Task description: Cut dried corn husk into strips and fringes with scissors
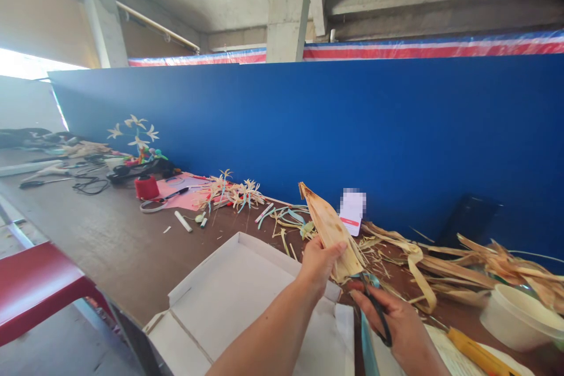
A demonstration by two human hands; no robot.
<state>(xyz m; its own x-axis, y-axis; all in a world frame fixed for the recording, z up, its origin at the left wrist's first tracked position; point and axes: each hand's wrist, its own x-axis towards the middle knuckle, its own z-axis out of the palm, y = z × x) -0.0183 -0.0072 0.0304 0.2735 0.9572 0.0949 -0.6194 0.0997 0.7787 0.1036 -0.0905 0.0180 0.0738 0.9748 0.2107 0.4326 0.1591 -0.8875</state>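
Trimming, seemingly: the left hand (321, 263) pinches the husk (331, 226); the right hand (402, 320) grips scissors (379, 310) at its base, near the box's (247, 288) right edge; cutting calls for steadiness.

From here I see a dry, papery husk (326, 220) with a matt, fibrous surface, scissors (379, 310) with smooth dark handles, a matt white cardboard box (238, 288), a smooth, faintly shiny brown counter (114, 229), a glossy red plastic chair (39, 291) and a bare concrete pillar (288, 9).
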